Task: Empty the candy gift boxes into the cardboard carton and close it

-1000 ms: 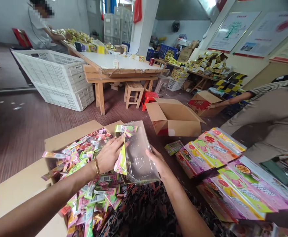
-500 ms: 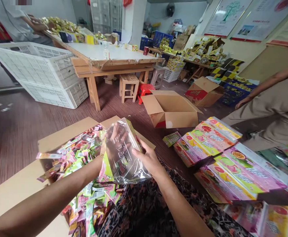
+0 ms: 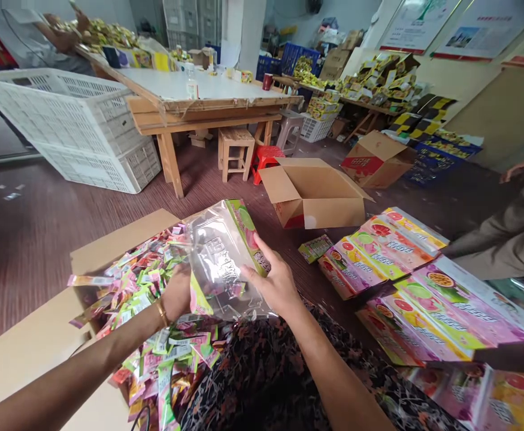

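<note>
**A:** Head view first. I see a workroom with a dark wood-grain floor [image 3: 41,239], a white plastic crate [image 3: 77,131] at ten o'clock, a wooden desk [image 3: 208,99] at twelve and an empty carton [image 3: 315,194] at one. What's in the hands?

**B:** The clear bag [image 3: 219,263], dead centre. The right hand [image 3: 276,282] has its grip closed on the bag's right edge, thumb lying along the green printed strip. The left hand [image 3: 177,294] sits at the bag's lower left corner, half hidden behind the film, fingers curled; I read it as clenched on sachets, though exactly what it pinches I cannot tell.

**A:** And around it?

**B:** At eight o'clock, an open box [image 3: 37,353] heaped with small bright sachets [image 3: 145,287]. At three, flat printed pouches [image 3: 400,269] fanned on the floor. Another person's sleeve [image 3: 513,233] beyond them.

**A:** Your judgement of the step?

**B:** Filling, I'd say: the bag held steady while the left feeds it. The next move needs the mouth kept wide and the handful slid in cleanly without snagging the film.
</note>
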Available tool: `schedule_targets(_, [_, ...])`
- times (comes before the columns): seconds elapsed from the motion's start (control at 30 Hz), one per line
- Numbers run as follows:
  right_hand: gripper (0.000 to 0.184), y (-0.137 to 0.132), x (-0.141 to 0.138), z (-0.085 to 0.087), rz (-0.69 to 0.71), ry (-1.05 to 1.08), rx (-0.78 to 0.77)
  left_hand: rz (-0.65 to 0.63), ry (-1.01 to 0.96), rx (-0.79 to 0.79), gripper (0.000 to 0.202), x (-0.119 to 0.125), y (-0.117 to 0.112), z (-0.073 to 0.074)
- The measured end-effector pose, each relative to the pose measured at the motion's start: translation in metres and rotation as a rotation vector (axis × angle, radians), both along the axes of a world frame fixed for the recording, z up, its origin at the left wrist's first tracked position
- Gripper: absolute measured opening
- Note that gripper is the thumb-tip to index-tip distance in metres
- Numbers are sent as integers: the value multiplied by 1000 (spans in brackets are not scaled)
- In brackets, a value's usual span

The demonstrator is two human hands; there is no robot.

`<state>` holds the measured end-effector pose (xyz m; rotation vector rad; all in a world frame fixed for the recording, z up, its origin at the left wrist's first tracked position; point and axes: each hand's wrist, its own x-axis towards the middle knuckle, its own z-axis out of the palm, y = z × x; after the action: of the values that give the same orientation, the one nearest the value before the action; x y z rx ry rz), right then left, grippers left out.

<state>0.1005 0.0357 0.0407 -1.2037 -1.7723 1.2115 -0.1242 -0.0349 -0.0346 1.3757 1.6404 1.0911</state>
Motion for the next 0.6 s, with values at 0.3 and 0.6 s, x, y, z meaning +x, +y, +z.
schedule_targets(0.3, [78, 14, 23, -17, -33, 115, -78, 144, 1042, -22, 47, -45, -28, 18])
schedule_targets(0.6, [74, -8, 4, 5, 38, 180, -63, 46, 260, -69, 62, -27, 28, 39])
